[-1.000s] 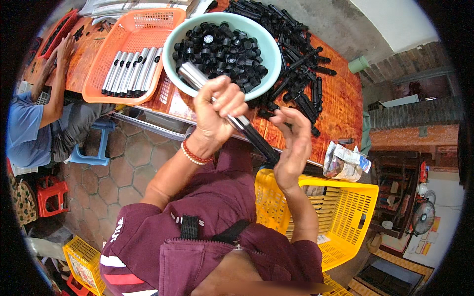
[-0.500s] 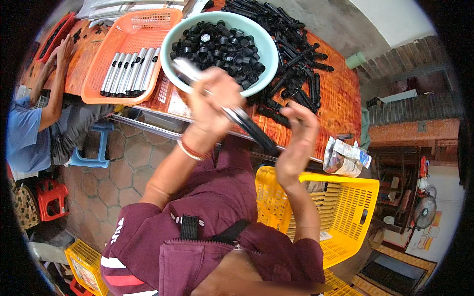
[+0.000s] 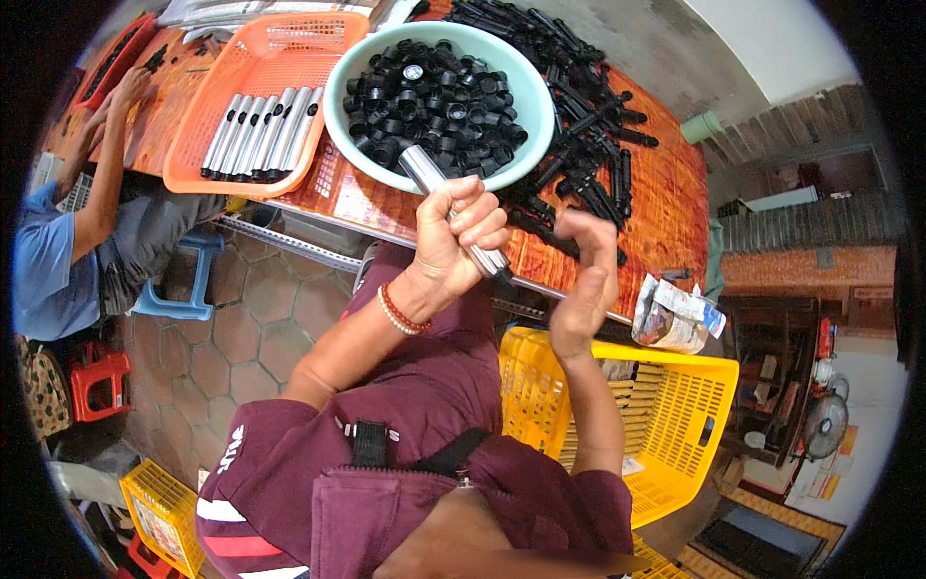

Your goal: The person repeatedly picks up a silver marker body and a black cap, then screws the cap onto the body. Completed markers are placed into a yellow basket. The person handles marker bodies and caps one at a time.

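Floored with hexagonal tiles (image 3: 241,328) | backed by grey-and-white wall (image 3: 675,53) | furnished with red-brown surface (image 3: 666,203), blue stool (image 3: 200,277), red stool (image 3: 99,359), fan (image 3: 827,425)

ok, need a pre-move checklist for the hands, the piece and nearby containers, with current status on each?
1. Left hand closed around silver tube: ok.
2. Right hand off the tube, open: ok.
3. Black insert seated inside the tube: cannot tell; only a short dark bit shows at the lower end.
4. Tube's upper end clear of the mint basin: cannot tell; they overlap in this single view.
5. Orange basket upright, silver tubes lying side by side in it: ok.
6. Co-worker's hands clear of the tube: ok, far left at the table.
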Demonstrator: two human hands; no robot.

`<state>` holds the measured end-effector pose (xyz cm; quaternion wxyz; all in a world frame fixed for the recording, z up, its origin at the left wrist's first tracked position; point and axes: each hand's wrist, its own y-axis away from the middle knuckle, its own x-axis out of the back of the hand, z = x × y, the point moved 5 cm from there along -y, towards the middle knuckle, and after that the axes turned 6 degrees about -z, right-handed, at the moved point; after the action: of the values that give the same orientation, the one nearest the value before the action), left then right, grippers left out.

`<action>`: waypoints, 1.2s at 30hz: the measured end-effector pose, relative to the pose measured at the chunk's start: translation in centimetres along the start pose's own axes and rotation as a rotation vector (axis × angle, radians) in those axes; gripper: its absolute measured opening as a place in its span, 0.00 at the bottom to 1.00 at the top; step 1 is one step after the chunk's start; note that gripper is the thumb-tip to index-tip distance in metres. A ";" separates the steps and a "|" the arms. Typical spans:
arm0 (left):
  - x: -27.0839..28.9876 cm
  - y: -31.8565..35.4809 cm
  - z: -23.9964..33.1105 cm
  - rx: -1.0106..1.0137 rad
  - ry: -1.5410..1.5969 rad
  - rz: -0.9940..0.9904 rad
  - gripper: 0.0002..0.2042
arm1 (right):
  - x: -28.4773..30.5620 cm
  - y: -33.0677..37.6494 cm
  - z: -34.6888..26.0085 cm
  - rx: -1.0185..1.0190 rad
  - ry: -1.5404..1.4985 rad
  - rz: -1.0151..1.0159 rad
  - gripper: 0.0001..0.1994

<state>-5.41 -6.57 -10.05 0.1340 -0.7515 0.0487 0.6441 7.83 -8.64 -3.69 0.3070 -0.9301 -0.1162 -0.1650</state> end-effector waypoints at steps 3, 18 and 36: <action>0.2 -0.2 0.3 -0.005 0.008 -0.007 0.17 | 0.0 1.5 -0.2 -0.302 0.086 -0.159 0.17; 1.2 -0.1 -0.2 0.012 -0.124 -0.078 0.16 | -3.4 3.4 0.2 -0.240 0.440 -0.403 0.14; 6.6 -0.5 -3.2 -0.089 -1.200 0.186 0.15 | 7.4 4.8 4.8 -0.584 0.400 -0.055 0.11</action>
<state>-1.18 -6.30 -16.09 0.0498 -0.2550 0.0030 0.9656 17.34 -8.66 -7.09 0.0404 -0.9244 -0.0266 -0.3782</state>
